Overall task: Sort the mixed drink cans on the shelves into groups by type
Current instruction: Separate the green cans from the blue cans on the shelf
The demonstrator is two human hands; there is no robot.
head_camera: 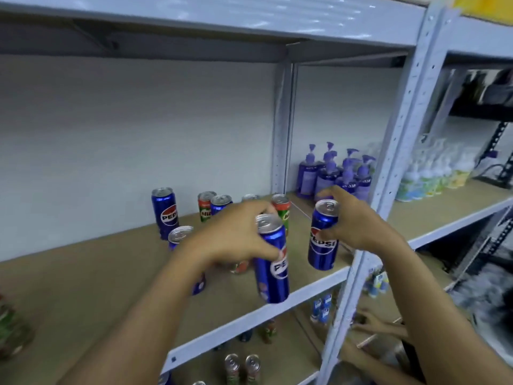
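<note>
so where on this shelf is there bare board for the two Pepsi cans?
Bare board: left stretch, between the back wall and front rail, left of the standing Pepsi can. Crowded: the mixed can cluster behind both hands, and the purple pump bottles right of the rear post.

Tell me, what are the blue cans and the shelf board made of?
The blue cans, like the one in the left hand and the one in the right hand, look like thin metal, probably aluminium: shiny painted sides, bare silver tops with pull tabs. The shelf board looks like dull brown pressed wood or fibreboard, flat and grainless. Its frame looks like pale painted metal.
</note>
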